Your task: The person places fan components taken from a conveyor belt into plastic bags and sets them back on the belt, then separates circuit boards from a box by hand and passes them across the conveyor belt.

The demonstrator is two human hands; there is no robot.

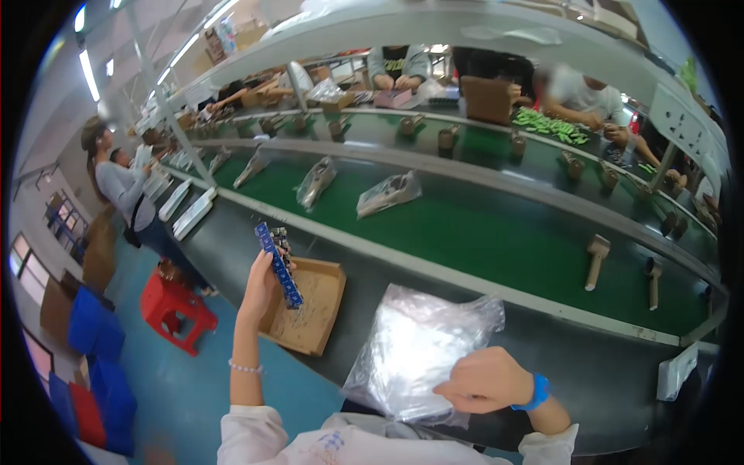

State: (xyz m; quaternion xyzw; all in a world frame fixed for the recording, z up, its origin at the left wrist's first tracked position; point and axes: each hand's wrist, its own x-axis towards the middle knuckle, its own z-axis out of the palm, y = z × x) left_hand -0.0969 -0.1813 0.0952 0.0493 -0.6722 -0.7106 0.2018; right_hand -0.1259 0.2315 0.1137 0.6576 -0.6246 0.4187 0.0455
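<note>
My left hand [265, 280] is closed around a blue circuit board strip [279, 266], held tilted above the work surface. Small dark components stick out along one side of the strip. Just below it is a shallow cardboard box [332, 298] with small thin bits scattered inside. My right hand [488, 381] rests over a clear, shiny plastic bag [415, 341], fingers curled together. What those fingers pinch, if anything, is hidden under them. The bag lies crumpled on the dark work surface [542, 411] in front of me.
A green conveyor belt [480, 232] runs beyond the work surface, carrying bagged parts [390, 192] and brown handled pieces [597, 262]. Across it, people sit near green parts [552, 125]. At left are a red stool [177, 298], blue bins [94, 322] and a standing person [128, 186].
</note>
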